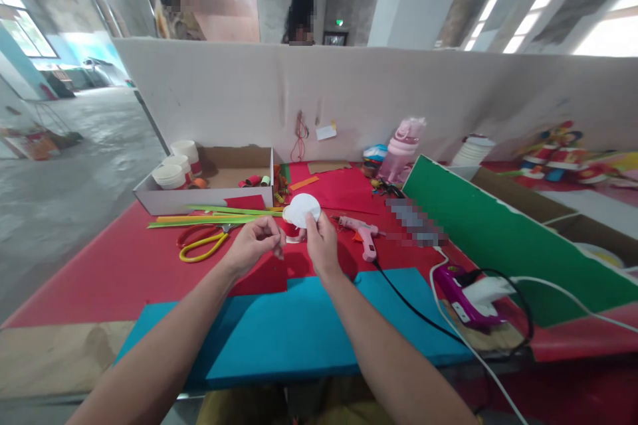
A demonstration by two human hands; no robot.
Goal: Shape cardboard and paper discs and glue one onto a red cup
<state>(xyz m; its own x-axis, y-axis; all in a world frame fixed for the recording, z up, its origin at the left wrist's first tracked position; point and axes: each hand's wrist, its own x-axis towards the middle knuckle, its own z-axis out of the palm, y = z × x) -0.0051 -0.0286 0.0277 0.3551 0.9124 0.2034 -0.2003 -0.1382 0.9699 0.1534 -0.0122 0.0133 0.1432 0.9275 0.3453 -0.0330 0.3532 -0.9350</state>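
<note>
A flat white paper disc [301,207] is pinched between the thumb and fingers of my right hand [323,246], its round face tilted towards me. Just to the left, my left hand [256,244] has its fingers curled, thumb against fingertips; anything between them is too small to make out. Behind the disc, partly covered by it, lies another pale round piece. Yellow-and-red-handled scissors [204,243] rest left of my left hand. A pink hot glue gun [363,232] lies on the red table covering, right of my right hand.
A blue sheet [279,339] lies in front of me. Green and yellow strips [214,218] lie before a cardboard box [209,199] with white cups. At right are a purple power socket [461,295] with cables, a green board [498,239] and a pink bottle [403,149]. Two people are beyond the partition [239,93].
</note>
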